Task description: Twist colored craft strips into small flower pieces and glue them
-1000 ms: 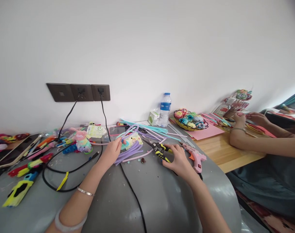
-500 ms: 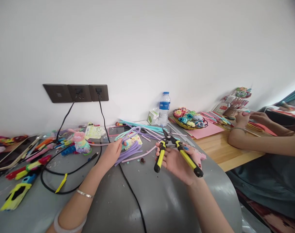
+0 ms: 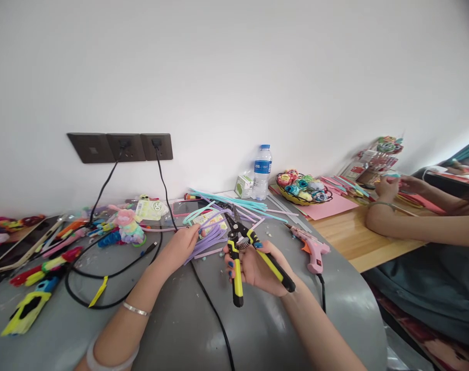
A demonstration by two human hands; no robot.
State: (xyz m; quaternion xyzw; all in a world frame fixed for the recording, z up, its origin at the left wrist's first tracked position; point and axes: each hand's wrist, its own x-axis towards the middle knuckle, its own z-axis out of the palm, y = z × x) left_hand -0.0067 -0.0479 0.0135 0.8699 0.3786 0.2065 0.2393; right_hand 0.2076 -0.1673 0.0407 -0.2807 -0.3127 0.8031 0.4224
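The right hand (image 3: 259,267), gripping the cutters (image 3: 242,242), has been swung toward frame centre, beside purple stems (image 3: 213,235) pinched by the left hand (image 3: 179,246).

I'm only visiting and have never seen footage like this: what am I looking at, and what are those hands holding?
No machine here: a person wears a camera on the head, so you look down at their two bare hands. The left hand grips purple stems lying on the grey table; the right hand holds yellow-handled cutters above it, tips toward the stems. A pink glue gun and a black cable lie nearby, a water bottle stands by the wall. The arms at far right belong to another person.
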